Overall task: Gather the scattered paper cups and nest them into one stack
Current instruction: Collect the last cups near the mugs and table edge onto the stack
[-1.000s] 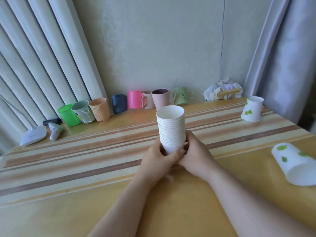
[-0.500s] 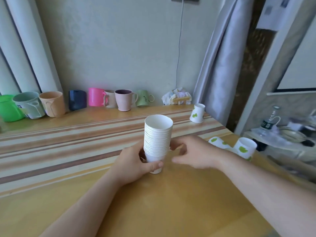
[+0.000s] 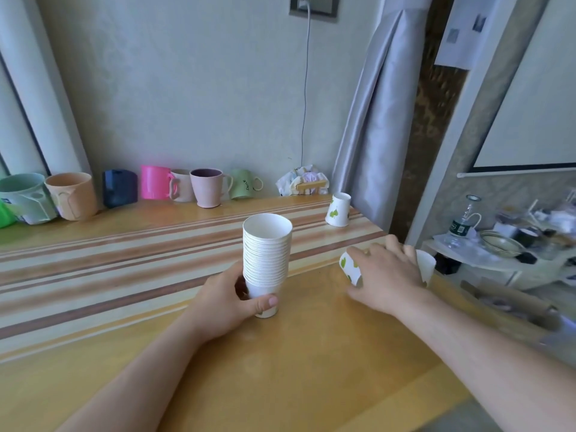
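Note:
A tall stack of white paper cups stands upright on the wooden table, and my left hand grips its base. My right hand lies over a paper cup with green leaf marks that rests on its side near the table's right edge; the fingers curve across it. Whether they have closed on it is unclear. The open rim of that cup or of a second one shows past my fingers. Another leaf-marked paper cup stands upside down at the far right corner.
A row of coloured plastic mugs lines the wall at the back. A crumpled bag sits by the curtain. The table's right edge is just beyond my right hand, with a cluttered low shelf beside it.
My right hand left the stack and moved right onto the lying leaf-marked cup. My head turned right, so the table's right edge and the shelf came into view. My left hand kept hold of the stack.

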